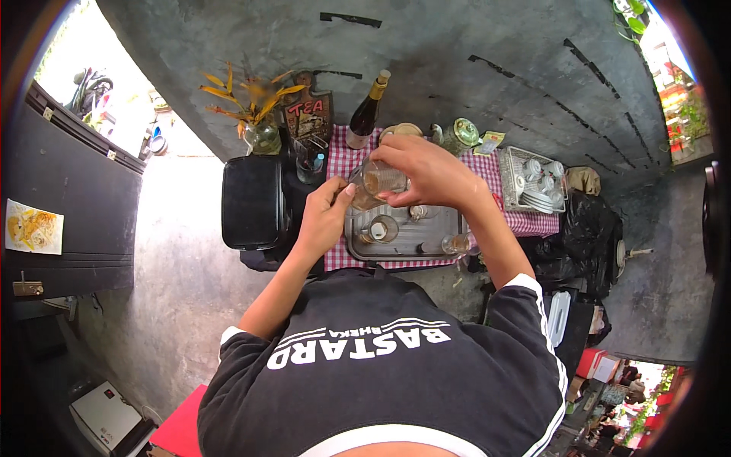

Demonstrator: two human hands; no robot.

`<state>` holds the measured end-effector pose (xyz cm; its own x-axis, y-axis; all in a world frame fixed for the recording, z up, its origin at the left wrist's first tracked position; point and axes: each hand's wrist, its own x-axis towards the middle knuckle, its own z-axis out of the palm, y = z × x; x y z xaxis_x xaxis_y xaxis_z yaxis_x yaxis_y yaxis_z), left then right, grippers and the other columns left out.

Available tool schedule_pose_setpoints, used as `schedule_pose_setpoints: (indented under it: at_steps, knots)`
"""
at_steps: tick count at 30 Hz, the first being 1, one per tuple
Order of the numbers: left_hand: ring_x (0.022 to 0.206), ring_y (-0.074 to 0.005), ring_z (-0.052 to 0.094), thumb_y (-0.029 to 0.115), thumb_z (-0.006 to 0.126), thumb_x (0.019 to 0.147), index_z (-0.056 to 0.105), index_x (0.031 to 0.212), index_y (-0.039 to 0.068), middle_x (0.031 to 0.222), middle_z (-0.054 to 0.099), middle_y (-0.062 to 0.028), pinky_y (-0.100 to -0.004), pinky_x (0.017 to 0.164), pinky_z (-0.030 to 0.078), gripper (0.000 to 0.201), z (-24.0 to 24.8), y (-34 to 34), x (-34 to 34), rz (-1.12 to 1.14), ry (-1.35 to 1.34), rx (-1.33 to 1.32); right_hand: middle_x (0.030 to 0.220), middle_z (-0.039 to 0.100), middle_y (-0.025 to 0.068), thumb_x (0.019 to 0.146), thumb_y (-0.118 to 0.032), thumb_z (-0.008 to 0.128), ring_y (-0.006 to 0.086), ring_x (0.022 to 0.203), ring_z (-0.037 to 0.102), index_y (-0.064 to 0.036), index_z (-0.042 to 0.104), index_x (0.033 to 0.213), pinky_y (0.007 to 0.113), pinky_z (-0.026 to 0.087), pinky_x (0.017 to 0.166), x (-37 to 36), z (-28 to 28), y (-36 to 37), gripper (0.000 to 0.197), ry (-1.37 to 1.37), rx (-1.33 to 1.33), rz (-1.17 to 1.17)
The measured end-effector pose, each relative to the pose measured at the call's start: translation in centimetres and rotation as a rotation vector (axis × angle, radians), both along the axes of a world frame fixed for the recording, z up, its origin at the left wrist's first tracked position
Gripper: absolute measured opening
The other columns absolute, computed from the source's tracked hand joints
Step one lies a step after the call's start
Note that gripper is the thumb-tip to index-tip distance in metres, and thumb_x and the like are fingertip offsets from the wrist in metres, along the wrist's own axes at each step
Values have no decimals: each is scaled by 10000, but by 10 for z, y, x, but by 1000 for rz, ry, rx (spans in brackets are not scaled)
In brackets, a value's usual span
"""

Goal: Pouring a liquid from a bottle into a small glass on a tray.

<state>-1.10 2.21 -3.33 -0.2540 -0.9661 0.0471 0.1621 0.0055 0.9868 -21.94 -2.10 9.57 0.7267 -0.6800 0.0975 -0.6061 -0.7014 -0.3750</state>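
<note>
Both my hands are closed around clear glassware above the near-left part of a grey tray (438,221). My left hand (324,213) grips the left side of a clear glass (364,196), thumb up against it. From the right, my right hand (434,171) holds it with fingers over the top and thumb underneath. Whether this is one glass or two, one inside the other, I cannot tell. Lying on the tray below are a glass cup (381,228) at the left and another small glass (454,244) at the right front corner.
A red checked cloth (533,222) covers the table. Behind the tray stand a dark bottle (368,114) and a green-and-white pot (463,133). To the right sits a white basket (512,171) of cups and saucers. A black bin (251,202) is at the left.
</note>
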Motion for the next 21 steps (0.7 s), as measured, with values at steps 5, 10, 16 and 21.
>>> schedule_pose_setpoints:
  at_steps: [5, 10, 16, 21]
  knots:
    - [459, -13, 328, 202, 522, 1079, 519, 856, 52, 603, 404, 64, -233, 422, 252, 269, 2, 2, -4, 4, -7, 27, 1086, 612, 152, 726, -276, 837, 360, 1036, 603, -18, 624, 1135, 438, 483, 895, -3, 0, 0, 528, -12, -51, 26]
    - [519, -6, 343, 199, 527, 1076, 544, 855, 39, 630, 419, 72, -227, 456, 270, 273, 1, 4, -10, 37, -10, -36, 1078, 594, 153, 726, -264, 841, 368, 1019, 590, -18, 611, 1128, 440, 481, 878, -2, 6, -1, 524, 57, 19, 14]
    - [565, -9, 363, 212, 546, 1067, 562, 862, 29, 657, 446, 65, -226, 488, 295, 276, 3, 6, -11, 41, -16, -11, 1052, 564, 147, 732, -244, 838, 367, 990, 578, -28, 588, 1144, 439, 479, 846, 0, 11, 2, 528, 118, 68, -30]
    - [569, -15, 377, 217, 551, 1065, 564, 865, 25, 660, 460, 60, -225, 496, 306, 277, 2, 7, -13, 63, -39, -15, 1055, 553, 144, 754, -228, 832, 358, 984, 586, -37, 579, 1181, 439, 481, 834, -1, 12, 4, 532, 169, 110, -55]
